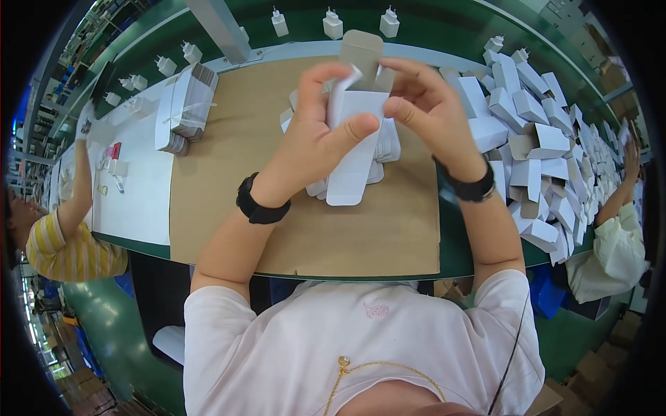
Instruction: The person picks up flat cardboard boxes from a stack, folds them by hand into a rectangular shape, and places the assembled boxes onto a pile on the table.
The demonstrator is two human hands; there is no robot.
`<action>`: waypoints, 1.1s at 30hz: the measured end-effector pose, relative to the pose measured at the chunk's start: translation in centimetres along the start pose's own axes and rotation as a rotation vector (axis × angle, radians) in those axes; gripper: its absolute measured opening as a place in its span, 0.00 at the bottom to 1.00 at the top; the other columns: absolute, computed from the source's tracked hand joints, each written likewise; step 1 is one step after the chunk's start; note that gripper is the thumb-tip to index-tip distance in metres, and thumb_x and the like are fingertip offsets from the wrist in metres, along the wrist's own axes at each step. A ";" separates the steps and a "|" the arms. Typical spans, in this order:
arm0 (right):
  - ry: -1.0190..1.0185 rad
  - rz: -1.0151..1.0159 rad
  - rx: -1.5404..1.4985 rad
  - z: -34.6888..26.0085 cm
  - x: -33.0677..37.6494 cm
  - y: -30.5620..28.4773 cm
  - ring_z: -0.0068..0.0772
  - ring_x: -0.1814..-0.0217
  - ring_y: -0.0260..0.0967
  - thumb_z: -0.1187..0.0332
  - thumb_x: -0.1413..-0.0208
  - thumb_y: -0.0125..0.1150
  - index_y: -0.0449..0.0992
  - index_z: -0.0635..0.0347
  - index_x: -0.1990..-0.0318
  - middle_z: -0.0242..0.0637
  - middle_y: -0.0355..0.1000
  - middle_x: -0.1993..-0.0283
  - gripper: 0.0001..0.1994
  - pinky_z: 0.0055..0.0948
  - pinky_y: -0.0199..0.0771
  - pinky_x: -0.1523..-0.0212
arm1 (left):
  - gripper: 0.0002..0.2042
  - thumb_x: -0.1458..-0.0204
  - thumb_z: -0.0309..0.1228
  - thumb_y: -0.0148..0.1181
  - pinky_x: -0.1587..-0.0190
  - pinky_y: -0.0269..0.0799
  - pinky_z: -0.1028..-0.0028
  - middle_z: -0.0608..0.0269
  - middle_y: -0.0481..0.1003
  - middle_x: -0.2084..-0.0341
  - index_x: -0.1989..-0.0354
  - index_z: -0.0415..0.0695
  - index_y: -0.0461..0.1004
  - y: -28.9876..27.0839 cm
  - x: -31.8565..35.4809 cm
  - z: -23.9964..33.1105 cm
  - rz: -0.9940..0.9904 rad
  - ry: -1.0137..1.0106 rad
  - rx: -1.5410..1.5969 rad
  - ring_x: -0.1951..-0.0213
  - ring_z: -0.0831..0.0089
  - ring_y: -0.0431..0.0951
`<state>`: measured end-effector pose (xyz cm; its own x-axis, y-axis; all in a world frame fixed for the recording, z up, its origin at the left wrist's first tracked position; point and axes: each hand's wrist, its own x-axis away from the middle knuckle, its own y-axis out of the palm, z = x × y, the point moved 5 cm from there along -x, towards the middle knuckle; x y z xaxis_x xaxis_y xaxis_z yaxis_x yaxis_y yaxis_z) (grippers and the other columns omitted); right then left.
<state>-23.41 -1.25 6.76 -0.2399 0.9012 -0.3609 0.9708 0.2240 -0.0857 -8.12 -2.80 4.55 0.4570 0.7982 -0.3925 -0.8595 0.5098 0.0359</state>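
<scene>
A white cardboard box (352,156), partly folded, is held up in front of me over the tan sheet. At its upper end a brown-lined flap stands raised. My left hand (316,132) grips the box from the left, thumb across its front and fingers around the upper edge. On the other side my right hand (433,114) has its fingers bent at the box's upper right edge, with the thumb close to its front face. Behind and under the box lies a pile of flat white cartons (387,147), mostly covered by it and my hands.
A tan cardboard sheet (222,208) covers the table's middle. Bundled flat cartons (184,111) stand left. Folded white boxes (531,139) form a heap on the right. White plug adapters (333,26) line the far side. Another person (69,236) sits left; another person's arm (617,187) shows right.
</scene>
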 end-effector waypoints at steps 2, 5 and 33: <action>-0.025 0.002 -0.063 0.3 0.4 1.6 0.20 0.59 0.64 0.66 0.45 0.56 0.69 0.61 0.50 0.30 0.68 0.60 0.16 0.18 0.64 0.58 | 0.26 0.50 0.41 0.60 0.65 0.69 0.77 0.60 0.68 0.65 0.49 0.47 0.53 0.0 0.2 -0.3 -0.008 0.016 -0.051 0.66 0.76 0.70; -0.058 -0.022 -0.107 1.2 0.7 1.5 0.21 0.58 0.64 0.61 0.41 0.50 0.70 0.62 0.52 0.30 0.68 0.59 0.16 0.18 0.62 0.55 | 0.21 0.47 0.41 0.56 0.67 0.67 0.80 0.64 0.66 0.69 0.53 0.46 0.55 0.2 0.5 -1.0 0.013 -0.083 0.070 0.68 0.79 0.67; -0.055 -0.115 0.132 -1.6 0.7 0.3 0.24 0.55 0.67 0.71 0.48 0.56 0.73 0.64 0.53 0.39 0.71 0.52 0.14 0.23 0.67 0.53 | 0.37 0.50 0.43 0.58 0.55 0.66 0.74 0.51 0.69 0.59 0.42 0.38 0.40 -0.2 0.0 0.3 -0.149 -0.124 -0.082 0.58 0.68 0.71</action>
<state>-23.28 0.07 7.96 -0.3525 0.8499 -0.3916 0.9298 0.2709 -0.2491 -7.87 -2.83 4.80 0.6011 0.7517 -0.2713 -0.7935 0.6017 -0.0910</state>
